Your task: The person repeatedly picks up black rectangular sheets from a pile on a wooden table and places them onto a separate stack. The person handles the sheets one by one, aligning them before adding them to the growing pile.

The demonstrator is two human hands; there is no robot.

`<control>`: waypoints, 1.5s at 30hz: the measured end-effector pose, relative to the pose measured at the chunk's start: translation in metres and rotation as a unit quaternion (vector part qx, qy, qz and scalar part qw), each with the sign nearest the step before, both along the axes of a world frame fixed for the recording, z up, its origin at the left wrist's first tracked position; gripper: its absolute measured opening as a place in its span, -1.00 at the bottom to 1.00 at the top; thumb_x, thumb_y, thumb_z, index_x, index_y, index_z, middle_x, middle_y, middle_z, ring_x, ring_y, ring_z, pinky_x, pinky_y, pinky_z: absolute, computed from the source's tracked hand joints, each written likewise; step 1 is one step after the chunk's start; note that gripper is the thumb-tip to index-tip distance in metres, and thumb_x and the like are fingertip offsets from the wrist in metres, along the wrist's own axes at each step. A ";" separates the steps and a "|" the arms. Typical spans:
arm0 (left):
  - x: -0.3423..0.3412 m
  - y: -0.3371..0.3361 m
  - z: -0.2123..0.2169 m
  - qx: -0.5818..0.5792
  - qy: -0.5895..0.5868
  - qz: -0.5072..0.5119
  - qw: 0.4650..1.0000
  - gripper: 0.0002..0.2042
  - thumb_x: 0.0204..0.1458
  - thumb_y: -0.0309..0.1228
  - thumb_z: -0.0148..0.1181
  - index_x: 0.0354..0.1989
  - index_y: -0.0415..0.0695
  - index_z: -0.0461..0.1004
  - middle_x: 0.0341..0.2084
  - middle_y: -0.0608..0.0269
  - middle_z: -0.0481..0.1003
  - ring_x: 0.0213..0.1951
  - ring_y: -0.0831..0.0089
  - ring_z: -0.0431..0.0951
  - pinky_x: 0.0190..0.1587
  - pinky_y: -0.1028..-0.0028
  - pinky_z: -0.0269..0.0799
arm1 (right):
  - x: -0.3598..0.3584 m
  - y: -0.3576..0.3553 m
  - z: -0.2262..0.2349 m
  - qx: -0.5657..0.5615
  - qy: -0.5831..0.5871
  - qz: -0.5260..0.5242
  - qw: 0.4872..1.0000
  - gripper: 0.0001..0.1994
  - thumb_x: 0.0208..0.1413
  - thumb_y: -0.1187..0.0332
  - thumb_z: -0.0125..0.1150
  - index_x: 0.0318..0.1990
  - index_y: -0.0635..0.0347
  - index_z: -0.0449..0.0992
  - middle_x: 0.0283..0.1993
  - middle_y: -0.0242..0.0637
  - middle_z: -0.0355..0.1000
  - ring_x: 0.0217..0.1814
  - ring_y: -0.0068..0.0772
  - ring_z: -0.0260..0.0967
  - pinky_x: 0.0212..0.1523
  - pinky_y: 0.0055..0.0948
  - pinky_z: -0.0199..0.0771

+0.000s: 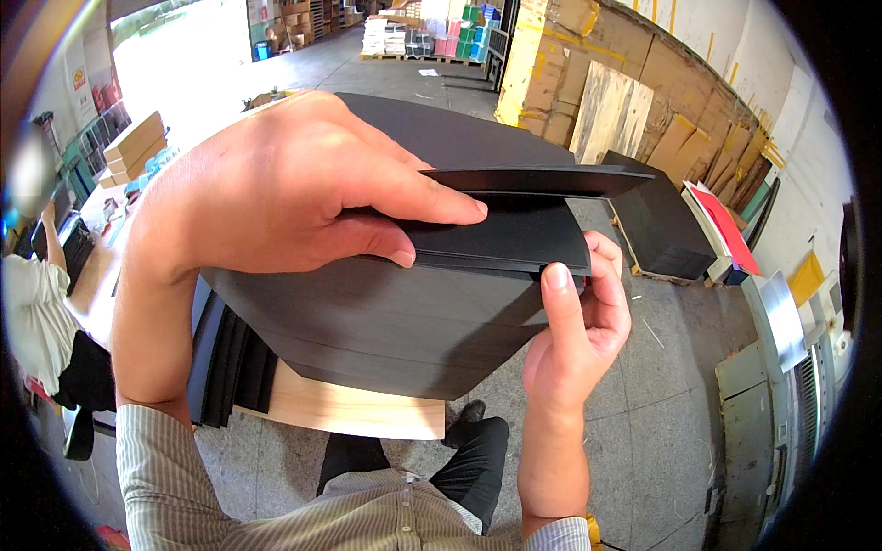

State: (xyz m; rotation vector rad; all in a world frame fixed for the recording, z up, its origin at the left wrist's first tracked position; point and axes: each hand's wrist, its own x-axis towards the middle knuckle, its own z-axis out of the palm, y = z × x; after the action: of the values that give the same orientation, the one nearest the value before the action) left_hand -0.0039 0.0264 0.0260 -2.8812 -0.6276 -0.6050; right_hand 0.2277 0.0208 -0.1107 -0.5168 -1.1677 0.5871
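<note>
A tall stack of black card sheets (395,317) stands in front of me at chest height. Bent over its top, my left hand (322,174) has its index finger stretched across the sheets and its thumb at their near edge. Beside that index finger, a raised black sheet (542,182) stands tilted up from the pile; the hand's other fingers are hidden behind it. At the near right corner, my right hand (588,308) pinches a few top sheets, thumb in front and fingers curled behind.
The stack rests on a pale wooden board (358,404), with more dark sheets (230,367) to its left. Another black stack (661,225) is on the right. A person in a white top (41,312) works at the left table. Grey machinery (763,413) stands right.
</note>
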 end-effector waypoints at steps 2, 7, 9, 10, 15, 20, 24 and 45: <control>0.000 -0.001 0.001 -0.009 0.007 0.009 1.000 -0.53 -0.23 -0.47 0.44 -0.02 -0.03 0.61 -0.17 0.00 0.60 -0.31 0.02 0.62 -0.29 0.31 0.54 | 0.000 0.000 -0.001 0.003 0.000 0.002 1.000 -0.81 -0.01 0.56 0.36 -0.21 0.36 0.55 0.00 -0.24 0.30 0.04 -0.45 0.25 0.13 -0.48 0.19; 0.001 -0.002 0.001 -0.002 0.015 0.016 1.000 -0.53 -0.23 -0.45 0.44 -0.02 -0.03 0.61 -0.18 0.01 0.61 -0.32 0.04 0.63 -0.30 0.31 0.54 | -0.001 -0.002 -0.001 0.002 -0.004 -0.001 1.000 -0.82 0.00 0.57 0.36 -0.21 0.36 0.54 -0.01 -0.25 0.30 0.04 -0.45 0.25 0.13 -0.48 0.20; 0.001 -0.002 0.001 0.013 0.012 0.011 1.000 -0.53 -0.23 -0.44 0.44 -0.02 -0.03 0.61 -0.19 0.01 0.61 -0.33 0.05 0.62 -0.31 0.32 0.54 | -0.002 -0.002 0.001 0.000 -0.002 -0.001 1.000 -0.82 0.00 0.57 0.35 -0.22 0.36 0.54 -0.01 -0.25 0.30 0.03 -0.45 0.25 0.12 -0.49 0.20; 0.001 -0.001 0.000 0.025 0.006 0.003 1.000 -0.53 -0.23 -0.44 0.44 -0.02 -0.02 0.61 -0.20 0.01 0.61 -0.35 0.07 0.62 -0.32 0.32 0.54 | -0.002 -0.001 0.001 0.001 -0.003 -0.004 1.000 -0.82 0.00 0.58 0.35 -0.22 0.36 0.54 -0.01 -0.25 0.30 0.03 -0.46 0.25 0.12 -0.49 0.20; 0.004 -0.003 0.003 0.015 0.008 0.021 1.000 -0.51 -0.25 -0.43 0.45 -0.01 -0.01 0.61 -0.22 0.02 0.61 -0.41 0.11 0.60 -0.37 0.34 0.50 | 0.001 0.001 0.002 0.003 -0.023 -0.014 1.000 -0.83 -0.03 0.58 0.36 -0.25 0.35 0.55 -0.05 -0.27 0.32 0.00 -0.46 0.25 0.09 -0.50 0.21; 0.008 -0.007 0.007 0.029 0.037 0.059 0.997 -0.51 -0.24 -0.40 0.44 0.01 0.01 0.60 -0.40 0.06 0.58 -0.50 0.13 0.55 -0.44 0.32 0.41 | 0.002 0.002 0.004 0.003 -0.016 -0.017 1.000 -0.84 -0.02 0.56 0.37 -0.26 0.35 0.56 -0.08 -0.26 0.35 -0.01 -0.43 0.27 0.08 -0.47 0.23; 0.008 -0.001 0.001 0.051 0.035 0.056 0.997 -0.51 -0.23 -0.36 0.42 0.02 0.01 0.60 -0.57 0.10 0.48 -0.57 0.14 0.47 -0.48 0.28 0.32 | 0.002 0.003 0.005 0.012 -0.020 -0.011 1.000 -0.83 -0.01 0.55 0.37 -0.24 0.34 0.57 -0.08 -0.24 0.35 -0.01 -0.40 0.29 0.09 -0.45 0.24; 0.015 -0.008 0.013 -0.001 0.060 0.108 0.992 -0.57 -0.17 -0.40 0.41 -0.03 -0.11 0.62 -0.61 0.14 0.50 -0.62 0.36 0.38 -0.49 0.44 0.25 | -0.003 0.022 0.011 0.059 -0.011 -0.051 0.997 -0.81 -0.07 0.45 0.41 -0.37 0.29 0.49 -0.27 -0.26 0.39 -0.18 -0.33 0.25 -0.12 -0.42 0.27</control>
State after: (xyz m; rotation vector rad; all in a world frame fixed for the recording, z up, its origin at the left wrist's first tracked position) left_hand 0.0115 0.0187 0.0387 -2.7737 -0.9059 -0.3965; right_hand 0.2245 0.0429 -0.1002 -0.4803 -1.1812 0.4230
